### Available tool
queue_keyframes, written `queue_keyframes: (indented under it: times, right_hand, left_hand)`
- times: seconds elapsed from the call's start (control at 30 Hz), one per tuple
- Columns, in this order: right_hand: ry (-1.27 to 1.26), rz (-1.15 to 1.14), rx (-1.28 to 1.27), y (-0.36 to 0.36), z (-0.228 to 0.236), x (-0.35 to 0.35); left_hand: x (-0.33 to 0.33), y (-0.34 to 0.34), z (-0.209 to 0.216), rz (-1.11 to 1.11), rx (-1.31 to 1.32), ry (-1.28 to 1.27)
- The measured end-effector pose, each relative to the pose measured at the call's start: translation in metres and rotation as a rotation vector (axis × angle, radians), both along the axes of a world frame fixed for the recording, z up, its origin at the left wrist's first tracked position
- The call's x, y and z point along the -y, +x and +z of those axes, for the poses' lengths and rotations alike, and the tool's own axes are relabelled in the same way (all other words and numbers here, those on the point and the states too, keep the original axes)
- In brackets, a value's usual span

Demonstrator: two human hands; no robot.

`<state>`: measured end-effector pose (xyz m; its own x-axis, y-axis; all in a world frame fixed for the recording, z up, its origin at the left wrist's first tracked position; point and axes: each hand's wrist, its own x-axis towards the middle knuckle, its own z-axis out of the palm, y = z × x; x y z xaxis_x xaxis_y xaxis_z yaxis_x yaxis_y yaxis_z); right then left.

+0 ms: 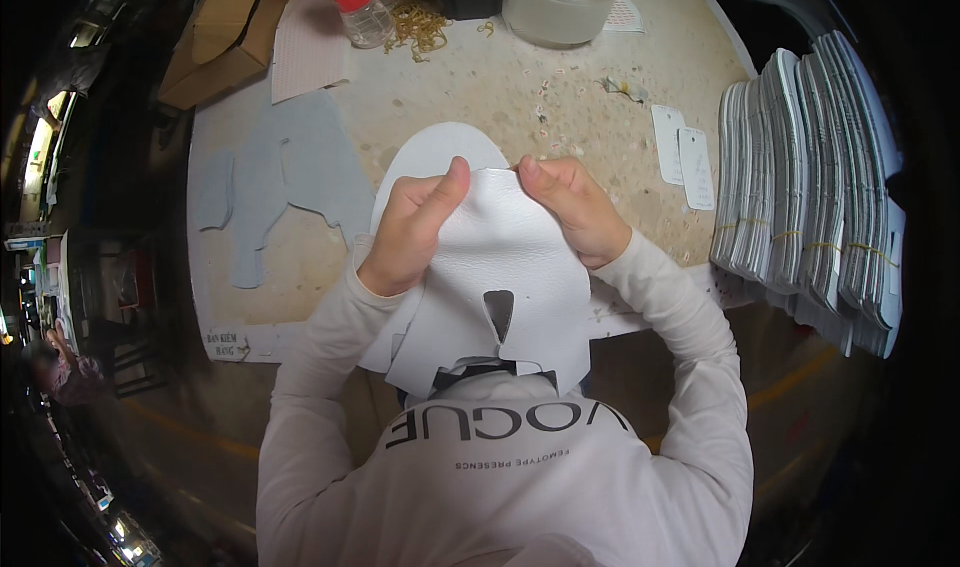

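Observation:
Between my two hands stretches a white grained leather-like cut piece [510, 237], with a wedge-shaped cutout in its lower middle. My left hand [412, 227] pinches its far left edge, thumb on top. At the far right edge, my right hand [580, 212] grips it in the same way. The near end of the piece hangs over the table's front edge, close to my body. Under and beyond it lies another white piece with a rounded end [440, 147], partly covered by the held one and my left hand.
Pale blue-grey cut pieces [315, 157] lie left on the table [480, 87]. Banded stacks of pieces [800, 187] stand right, beside white tags [697, 167]. At the back are a cardboard box [215, 42], a bottle [365, 17], rubber bands [415, 29] and a translucent bowl [560, 12].

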<state>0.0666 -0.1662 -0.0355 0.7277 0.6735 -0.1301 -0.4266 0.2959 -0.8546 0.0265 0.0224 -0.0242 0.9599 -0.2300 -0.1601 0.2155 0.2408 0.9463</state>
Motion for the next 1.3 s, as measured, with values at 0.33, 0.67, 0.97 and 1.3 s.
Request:
queue_keyframes:
  times: [0.33,0.67,0.97,1.3]
  right_hand:
    - [-0.021,0.073,0.093,0.003,-0.006,0.007]
    - [-0.108,0.071,-0.003,0.004,-0.009,0.0]
    - [-0.073,0.099,0.002,0.008,-0.014,-0.002]
    - [-0.212,-0.247,0.465,0.003,-0.017,-0.011]
  left_hand:
    - [-0.003,0.001,-0.003,-0.047,-0.03,0.026]
    - [-0.006,0.006,-0.006,-0.09,-0.048,0.047]
    - [-0.01,0.016,-0.013,-0.227,-0.118,0.034]
    - [-0.018,0.027,-0.014,-0.045,-0.254,-0.046]
